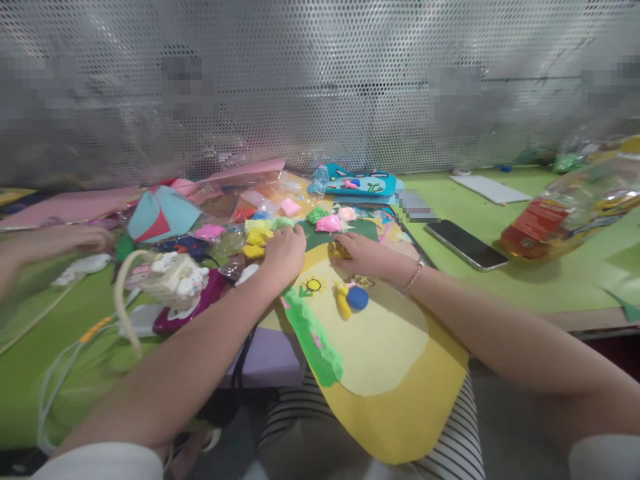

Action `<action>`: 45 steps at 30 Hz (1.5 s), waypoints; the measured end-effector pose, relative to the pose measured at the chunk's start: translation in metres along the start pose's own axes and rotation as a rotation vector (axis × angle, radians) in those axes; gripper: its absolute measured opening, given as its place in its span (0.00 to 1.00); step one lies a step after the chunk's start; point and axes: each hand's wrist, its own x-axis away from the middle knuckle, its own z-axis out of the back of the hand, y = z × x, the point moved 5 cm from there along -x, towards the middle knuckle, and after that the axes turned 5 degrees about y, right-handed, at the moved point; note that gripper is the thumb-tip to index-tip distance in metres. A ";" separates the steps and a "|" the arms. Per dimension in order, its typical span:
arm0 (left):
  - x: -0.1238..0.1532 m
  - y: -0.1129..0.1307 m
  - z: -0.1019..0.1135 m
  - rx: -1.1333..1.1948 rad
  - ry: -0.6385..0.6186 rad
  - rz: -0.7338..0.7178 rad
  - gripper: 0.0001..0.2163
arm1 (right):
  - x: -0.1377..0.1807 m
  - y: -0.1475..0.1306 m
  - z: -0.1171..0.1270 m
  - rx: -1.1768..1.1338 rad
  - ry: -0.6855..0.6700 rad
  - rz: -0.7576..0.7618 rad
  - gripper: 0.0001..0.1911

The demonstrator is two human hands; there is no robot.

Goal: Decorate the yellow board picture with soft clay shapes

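Observation:
A yellow paper sheet with rounded corners [425, 427] leans from the table edge onto my lap. On it are a pale cream panel [385, 353], a green clay strip with pink bits [317, 350], a drawn sun [314, 285], and a yellow and blue clay figure [357, 298]. My left hand [287, 253] is curled at the sheet's upper left, beside yellow clay packets [257, 239]; its fingertips are hidden. My right hand [367, 257] rests near the sheet's top, thumb and fingers apart around a small gold-brown patch I cannot identify. A pink clay packet [328, 223] lies between the hands.
Right of me are a phone [466, 245] and a tilted bottle of amber liquid [545, 220]. A blue paper craft [360, 183] lies behind. At left are a cream decorated item with a handle [175, 283], a white cable [65, 367] and another person's arm [55, 247].

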 end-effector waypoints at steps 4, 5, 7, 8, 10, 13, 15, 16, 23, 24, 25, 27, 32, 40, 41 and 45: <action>-0.005 0.005 0.003 0.137 0.101 -0.041 0.21 | 0.000 0.001 -0.003 -0.024 0.007 0.034 0.26; -0.007 0.007 0.004 0.200 0.117 -0.062 0.22 | 0.000 0.001 -0.002 -0.034 0.030 0.054 0.26; -0.009 0.013 0.005 0.341 0.143 -0.120 0.21 | -0.002 0.000 0.005 -0.054 0.133 0.102 0.24; -0.010 0.016 0.006 0.407 0.162 -0.155 0.21 | -0.002 -0.001 0.011 -0.066 0.208 0.127 0.21; -0.010 0.021 0.007 0.512 0.209 -0.214 0.24 | -0.002 -0.002 0.024 -0.110 0.361 0.180 0.16; -0.009 0.023 0.006 0.593 0.238 -0.237 0.27 | -0.001 -0.003 0.038 -0.202 0.461 0.251 0.12; -0.009 0.023 0.006 0.608 0.221 -0.226 0.27 | 0.000 -0.003 0.041 -0.234 0.461 0.268 0.11; -0.008 0.023 0.006 0.611 0.213 -0.221 0.28 | 0.000 -0.004 0.042 -0.241 0.462 0.269 0.10; -0.006 0.024 0.016 0.629 0.227 -0.220 0.25 | 0.003 -0.006 0.045 -0.233 0.519 0.266 0.07; -0.006 0.025 0.016 0.629 0.224 -0.224 0.25 | 0.003 -0.007 0.044 -0.228 0.502 0.287 0.08; -0.005 0.025 0.016 0.627 0.219 -0.228 0.25 | 0.003 -0.008 0.043 -0.226 0.487 0.308 0.09; -0.005 0.026 0.017 0.619 0.211 -0.234 0.25 | 0.003 -0.009 0.042 -0.228 0.475 0.334 0.11; -0.003 0.026 0.018 0.596 0.242 -0.270 0.25 | 0.004 -0.010 0.042 -0.233 0.471 0.341 0.10; 0.002 0.033 0.016 0.578 0.308 -0.405 0.26 | 0.002 -0.012 0.042 -0.247 0.452 0.359 0.07; 0.002 0.034 0.016 0.575 0.308 -0.412 0.26 | 0.002 -0.013 0.042 -0.237 0.447 0.366 0.07; 0.001 0.034 0.013 0.557 0.312 -0.426 0.26 | 0.001 -0.015 0.041 -0.185 0.450 0.393 0.08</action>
